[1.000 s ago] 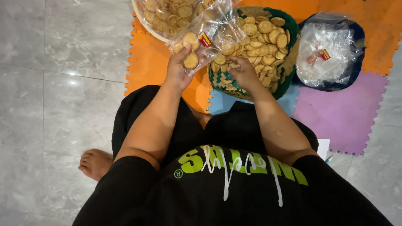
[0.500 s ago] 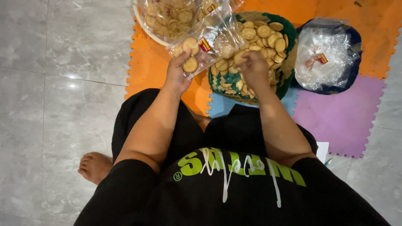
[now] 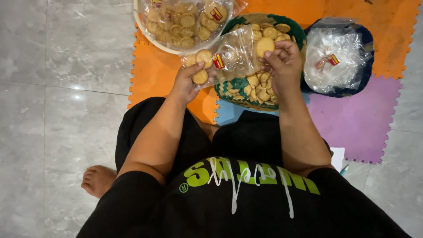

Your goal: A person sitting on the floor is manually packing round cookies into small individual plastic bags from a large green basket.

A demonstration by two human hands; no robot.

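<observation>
My left hand (image 3: 187, 83) grips the closed end of a small clear plastic bag (image 3: 229, 57) that holds a few round biscuits. At the bag's open mouth, my right hand (image 3: 284, 66) holds a round golden biscuit (image 3: 265, 46) between its fingertips. Both hands hover over a green woven basket (image 3: 240, 86) heaped with loose biscuits. My legs in black clothing lie below the hands.
A white round tray (image 3: 147, 35) at the top holds filled bags of biscuits. A dark blue bowl (image 3: 368, 75) on the right contains empty clear bags. Orange, purple and blue foam mats (image 3: 357, 119) cover grey floor tiles. My bare foot (image 3: 99, 180) rests at lower left.
My right hand has lifted out of the basket with a biscuit and brought it up to the bag's mouth. The left hand has kept its hold on the bag.
</observation>
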